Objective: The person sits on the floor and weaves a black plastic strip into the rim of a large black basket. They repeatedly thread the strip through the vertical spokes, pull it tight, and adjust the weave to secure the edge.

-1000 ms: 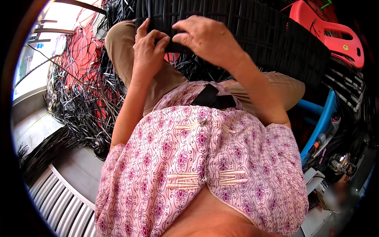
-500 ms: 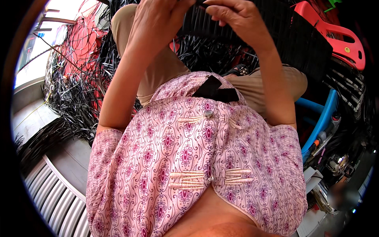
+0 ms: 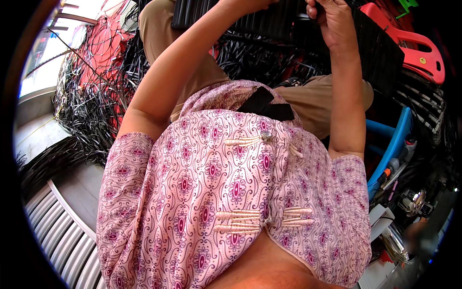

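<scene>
At the top edge of the view my left hand (image 3: 251,4) is mostly cut off; the part that shows has its fingers curled over a black slatted panel (image 3: 231,20). To its right, my right hand (image 3: 333,18) is raised with the fingers bent inward and pressed together. Whatever either hand grips is too small or out of the picture. The dark panel spreads below and between both hands and continues to the right (image 3: 368,55). Under it, between my bent legs, lies a tangle of glossy black strips (image 3: 255,58).
More black strips (image 3: 91,113) heap over red material on the left. A red plastic chair (image 3: 423,60) stands at the upper right. A blue plastic frame (image 3: 392,144) with tools beside it is by my right elbow. A grey slatted seat (image 3: 65,236) lies at lower left.
My hands were close together at a dark piece; now they are apart. The left hand has moved up and right, the right hand further right and up. More of the panel shows.
</scene>
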